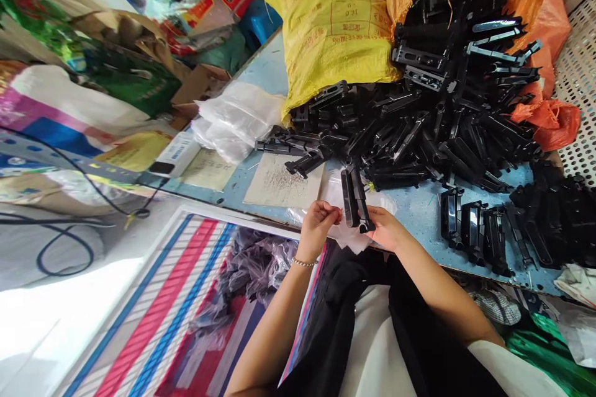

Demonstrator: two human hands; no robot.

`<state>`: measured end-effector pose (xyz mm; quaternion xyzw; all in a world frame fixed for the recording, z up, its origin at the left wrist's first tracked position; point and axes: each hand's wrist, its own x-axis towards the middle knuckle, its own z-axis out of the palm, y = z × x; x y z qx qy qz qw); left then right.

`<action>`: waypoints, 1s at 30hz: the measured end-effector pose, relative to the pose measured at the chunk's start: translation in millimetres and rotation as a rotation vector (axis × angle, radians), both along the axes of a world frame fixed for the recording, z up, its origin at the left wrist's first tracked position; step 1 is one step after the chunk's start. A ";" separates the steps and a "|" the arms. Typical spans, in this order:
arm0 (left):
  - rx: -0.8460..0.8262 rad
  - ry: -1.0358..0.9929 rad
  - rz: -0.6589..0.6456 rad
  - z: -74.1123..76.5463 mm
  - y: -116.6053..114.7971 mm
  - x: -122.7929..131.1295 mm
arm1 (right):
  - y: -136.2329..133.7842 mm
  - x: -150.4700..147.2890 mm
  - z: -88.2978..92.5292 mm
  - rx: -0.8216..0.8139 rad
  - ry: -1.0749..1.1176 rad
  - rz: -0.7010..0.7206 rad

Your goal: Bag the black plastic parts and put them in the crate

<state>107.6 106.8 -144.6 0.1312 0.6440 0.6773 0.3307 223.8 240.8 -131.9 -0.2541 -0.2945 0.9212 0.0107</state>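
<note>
Near the table's front edge, my right hand [384, 229] is closed on the lower end of a long black plastic part [356, 198] that looks like two narrow pieces side by side. My left hand [321, 220] is beside it, thumb and fingers pinched together just left of the part. What those fingers hold, if anything, is too small to make out. Under both hands lies a thin clear plastic bag [356, 240]. A sheet of cardboard [261, 189] covered with small specks, perhaps tiny metal pieces, lies just beyond my left hand.
A large heap of similar black parts [419, 136] spills from yellow [335, 25] and orange sacks [540, 6]. Several parts [475, 232] stand in a row at the right. White plastic bags [237, 115] lie left. A striped woven bag [153, 310] holding grey plastic bags [261, 260] is below.
</note>
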 end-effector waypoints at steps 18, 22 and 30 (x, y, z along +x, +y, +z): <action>-0.028 -0.338 0.044 18.5 -6.3 -17.8 | 11.8 23.2 7.4 0.096 0.082 0.069; -0.010 -0.302 0.031 18.0 -1.6 -15.4 | -2.4 6.6 5.7 0.100 0.116 0.086; -0.150 0.259 0.195 14.1 -18.0 -22.0 | 11.9 -9.4 -14.4 0.211 0.015 -0.112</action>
